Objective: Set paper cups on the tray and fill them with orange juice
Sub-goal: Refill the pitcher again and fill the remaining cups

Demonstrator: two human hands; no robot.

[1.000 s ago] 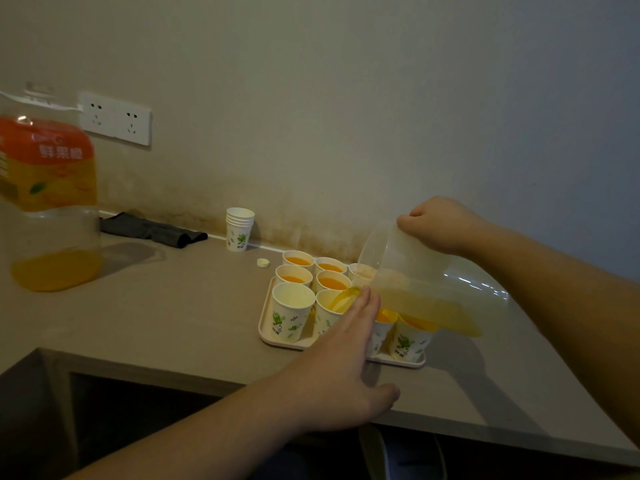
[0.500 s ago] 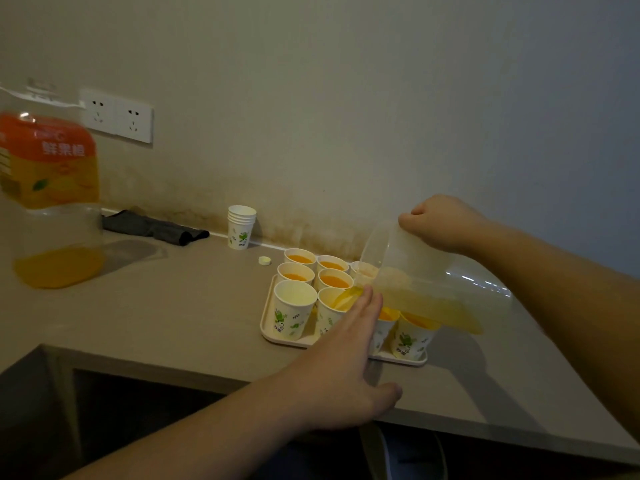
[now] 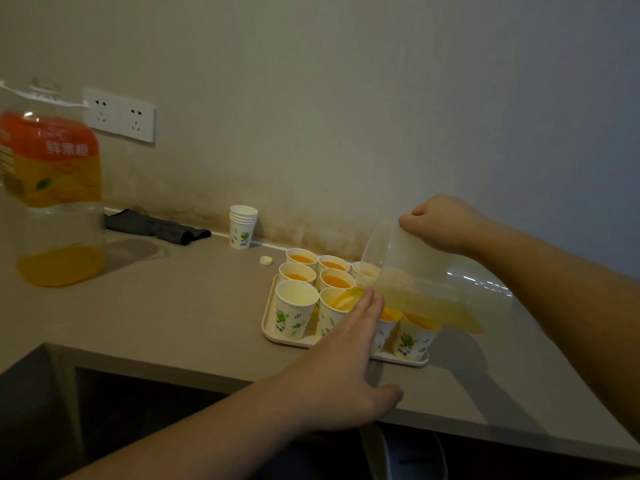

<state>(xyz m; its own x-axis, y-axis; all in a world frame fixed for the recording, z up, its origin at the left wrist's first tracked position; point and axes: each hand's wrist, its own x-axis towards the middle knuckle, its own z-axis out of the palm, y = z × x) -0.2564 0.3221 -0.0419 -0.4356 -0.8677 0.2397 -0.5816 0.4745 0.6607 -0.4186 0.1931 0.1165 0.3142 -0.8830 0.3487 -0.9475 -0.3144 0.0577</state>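
Juice, thin and orange, runs from the lip of a clear plastic pitcher [image 3: 426, 289] into a white paper cup with green leaf print [image 3: 334, 306] in the front row of a cream rectangular plastic tray [image 3: 268, 327]. In the head view, the only one, the right hand [image 3: 443, 223] grips the pitcher from above at its back edge, fingers curled round the rim or handle, and the pitcher is tipped toward the left with orange liquid pooled along its lower side. The left hand [image 3: 346, 368] is flat with fingers straight and together, thumb spread, held at the near side of the cup being filled; whether the fingertips touch the cup cannot be told.

The tray sits on a grey-beige countertop [image 3: 173, 317] near the wall. Behind the cup being filled stand four filled cups [image 3: 334, 280] in two rows, orange to near the brim. An empty cup [image 3: 296, 308] stands at the tray's front left corner. Two more cups [image 3: 414, 336] at the front right hold juice and are partly hidden behind the pitcher and the left hand.

Off the tray, a short stack of spare paper cups [image 3: 242, 226] stands by the wall, with a small white bottle cap [image 3: 266, 260] just beside the tray's back corner. A large clear juice bottle with orange label [image 3: 52, 188], nearly drained, stands at far left. A dark folded cloth [image 3: 156, 230] lies against the wall below a white double wall socket [image 3: 119, 114].
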